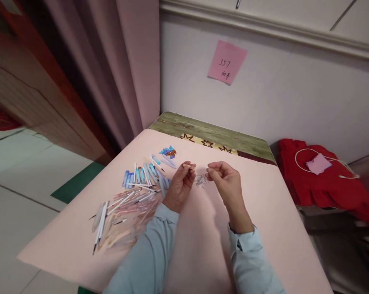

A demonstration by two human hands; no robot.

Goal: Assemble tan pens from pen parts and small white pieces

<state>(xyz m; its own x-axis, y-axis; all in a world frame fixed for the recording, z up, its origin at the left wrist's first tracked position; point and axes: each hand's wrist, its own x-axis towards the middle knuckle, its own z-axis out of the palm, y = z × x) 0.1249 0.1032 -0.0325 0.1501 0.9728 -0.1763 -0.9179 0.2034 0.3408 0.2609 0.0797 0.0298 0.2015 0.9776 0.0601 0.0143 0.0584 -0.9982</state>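
My left hand (178, 188) is closed around a short tan piece with an orange-brown end (188, 166), held between thumb and fingers. Facing it, my right hand (229, 183) pinches thumb and forefinger together; a small whitish bit seems to show at the tips, too small to name. Between and below the hands lies a little heap of clear and white small pieces (200, 181). Left of my left hand are blue tubes (129, 179) and thin white sticks with dark tips (102, 222). Beyond them sits a cluster of small blue and brown caps (169, 152).
A pale pink cover (264, 245) lies over the table, with a green wood-patterned strip (245, 141) at its far edge. A pink note (227, 61) is on the wall. At right are a red cloth (307, 183) and a white cord (300, 153); a curtain (135, 61) hangs at left.
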